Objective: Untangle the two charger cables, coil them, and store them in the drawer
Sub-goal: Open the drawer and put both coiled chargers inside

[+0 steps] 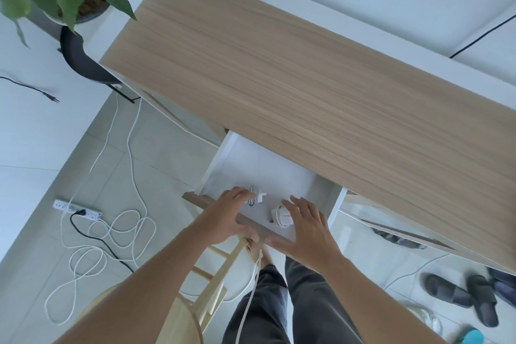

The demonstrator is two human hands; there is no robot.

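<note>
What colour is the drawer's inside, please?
White, in the head view: drawer.

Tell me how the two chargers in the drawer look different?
The left charger has a stripy dark-and-white cable; the right charger has a plain white cable. The left one lies under the left hand's fingers; the right one sits beside the right hand. Both are coiled with white plugs.

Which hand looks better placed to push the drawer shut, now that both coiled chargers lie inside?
Probably the left hand: it already rests on the drawer front edge, fingers over the rim by the striped coiled charger. The right hand hovers open above the white coiled charger.
</note>
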